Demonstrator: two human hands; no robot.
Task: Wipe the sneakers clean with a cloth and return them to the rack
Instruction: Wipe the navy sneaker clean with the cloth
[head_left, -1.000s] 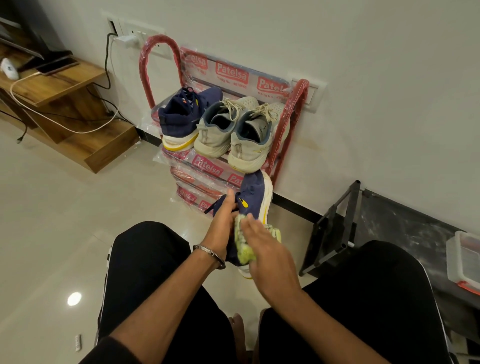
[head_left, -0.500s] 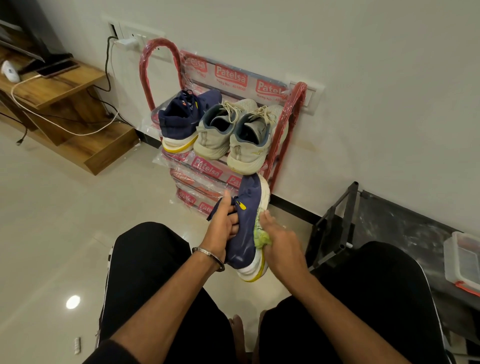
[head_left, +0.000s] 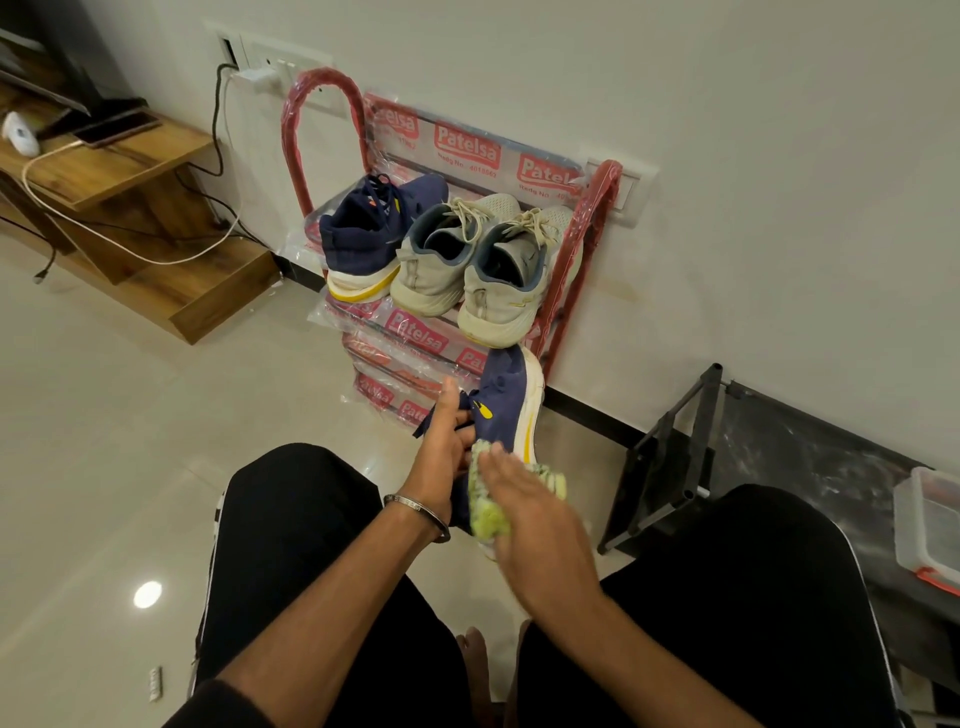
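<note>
My left hand (head_left: 445, 453) grips a navy sneaker (head_left: 508, 406) with a white and yellow sole, held toe-up above my knees. Against the sneaker's side my right hand (head_left: 524, 512) presses a yellow-green cloth (head_left: 485, 506). The red shoe rack (head_left: 587, 244), still wrapped in plastic, stands against the wall just beyond. Its top shelf carries the other navy sneaker (head_left: 366, 239) at the left and two beige sneakers (head_left: 470, 262) beside it.
A wooden stepped stand (head_left: 135, 208) with cables and a phone sits at the left. A black metal rack (head_left: 670, 467) leans at the right, and a clear plastic box (head_left: 930, 525) lies on a dark mat. Glossy tiled floor spreads to the left.
My right hand slid the cloth from the sneaker's sole edge back down onto its side near the heel. The left hand kept its hold on the sneaker.
</note>
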